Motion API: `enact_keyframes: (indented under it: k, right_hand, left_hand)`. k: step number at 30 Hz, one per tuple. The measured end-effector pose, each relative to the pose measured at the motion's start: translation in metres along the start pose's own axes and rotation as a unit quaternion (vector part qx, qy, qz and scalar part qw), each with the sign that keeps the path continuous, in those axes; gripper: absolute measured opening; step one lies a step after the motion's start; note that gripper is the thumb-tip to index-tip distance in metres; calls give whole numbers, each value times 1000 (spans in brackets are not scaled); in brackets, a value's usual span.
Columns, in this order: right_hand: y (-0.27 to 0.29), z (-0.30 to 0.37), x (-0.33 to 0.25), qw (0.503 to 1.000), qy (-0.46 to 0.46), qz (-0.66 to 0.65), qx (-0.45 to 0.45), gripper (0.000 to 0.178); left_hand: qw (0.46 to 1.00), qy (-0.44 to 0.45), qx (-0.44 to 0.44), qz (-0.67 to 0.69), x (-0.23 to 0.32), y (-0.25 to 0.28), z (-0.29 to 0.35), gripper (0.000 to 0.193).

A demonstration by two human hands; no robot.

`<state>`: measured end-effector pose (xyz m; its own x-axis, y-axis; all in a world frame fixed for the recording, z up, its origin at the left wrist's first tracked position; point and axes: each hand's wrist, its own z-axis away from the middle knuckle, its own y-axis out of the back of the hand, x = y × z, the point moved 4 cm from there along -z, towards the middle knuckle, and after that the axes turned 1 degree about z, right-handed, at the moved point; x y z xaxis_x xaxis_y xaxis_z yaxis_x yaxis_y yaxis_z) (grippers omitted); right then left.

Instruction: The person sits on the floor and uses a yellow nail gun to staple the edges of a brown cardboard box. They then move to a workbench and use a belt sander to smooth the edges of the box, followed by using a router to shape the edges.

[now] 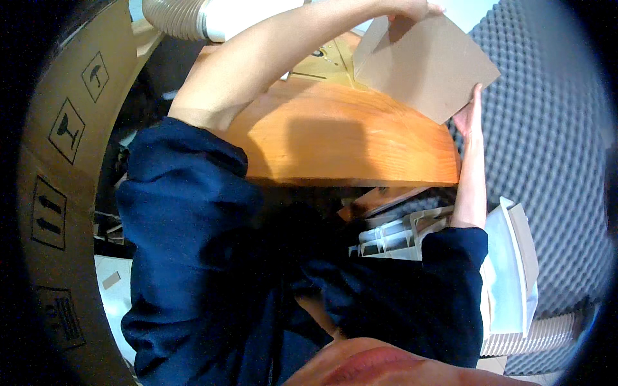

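A plain brown cardboard box [431, 67] is held up tilted over the far right part of the wooden table [309, 148]. My left arm reaches across from the left, and my left hand [412, 9] grips the box's top edge, partly cut off by the picture's upper rim. At the lower right corner, my right hand [471, 114] holds the box by its side, one finger stretched along the edge and the rest partly hidden. Behind the box, a flat yellowish cardboard piece [325, 58] with dark printed marks lies on the table.
Grey egg-crate foam [541, 128] lines the right side. A large carton [74, 174] with printed handling symbols stands close on the left. A ribbed hose [174, 16] is at the upper left. Below the table are a pale divided crate [386, 238] and a white-lined container [508, 257].
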<state>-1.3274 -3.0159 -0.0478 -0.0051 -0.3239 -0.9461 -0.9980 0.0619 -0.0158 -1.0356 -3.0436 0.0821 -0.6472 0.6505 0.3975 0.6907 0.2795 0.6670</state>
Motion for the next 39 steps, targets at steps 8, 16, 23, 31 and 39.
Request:
enact_keyframes:
  k: [8, 16, 23, 31, 39]
  right_hand:
    - [10, -14, -57, 957, 129, 201, 165, 102]
    - [68, -63, -183, 965, 105, 78, 229, 66]
    - [-132, 19, -187, 732, 259, 612, 148, 52]
    - [-100, 3, -167, 749, 480, 425, 165, 39]
    - [-7, 39, -25, 994, 68, 71, 47, 107]
  left_hand:
    - [991, -62, 111, 35, 7, -18, 5, 52]
    - [963, 44, -73, 257, -11, -104, 43, 68]
    - [972, 40, -93, 211, -50, -123, 70, 81]
    - [949, 90, 3, 301, -24, -47, 25, 96]
    - [926, -77, 62, 365, -8, -34, -23, 75]
